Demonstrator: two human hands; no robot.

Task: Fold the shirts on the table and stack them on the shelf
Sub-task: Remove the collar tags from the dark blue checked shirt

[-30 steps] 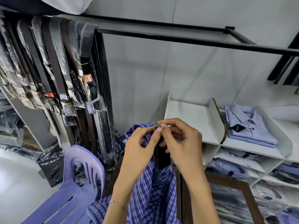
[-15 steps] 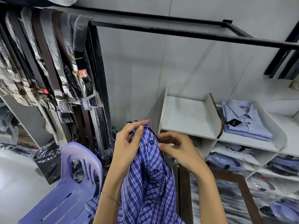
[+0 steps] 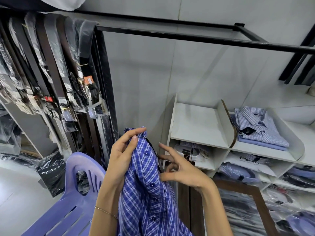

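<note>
Shirt (image 3: 146,183) pinched at collar by left hand (image 3: 122,154) alone; right hand (image 3: 180,169) beside it, fingers spread, gripping nothing. Slippage likely.

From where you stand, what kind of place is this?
Most likely a clothing shop or its stockroom: packaged belts hang in rows on a rack, folded shirts with a tag sit on white shelves, and more bagged shirts fill the cubbies below.
</note>
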